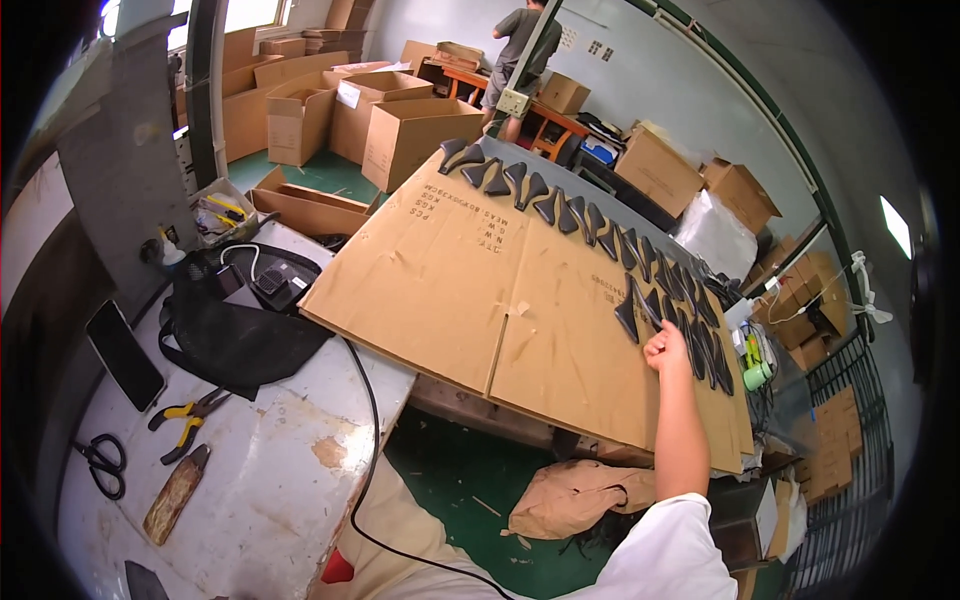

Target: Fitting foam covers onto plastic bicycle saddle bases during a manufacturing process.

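My right hand (667,347) reaches over a flat cardboard sheet (420,270) with its fingers curled in a pinch. At the fingertips is the near end of a black piece shaped like a bicycle saddle (653,308). One similar black saddle (627,310) lies just left of it. Several more, partly overlapping, fan out to the right of my hand. Along the far edge of the cardboard runs a long row of the same black saddles (545,207). My left hand is out of the picture.
On the white worktable (290,470) at left lie a phone (125,355), yellow-handled pliers (187,423), scissors (103,465), a worn knife-like tool (175,497) and a black bag (240,340). A black cable (372,430) hangs off its edge. Cardboard boxes (415,140) and a person (520,50) are beyond.
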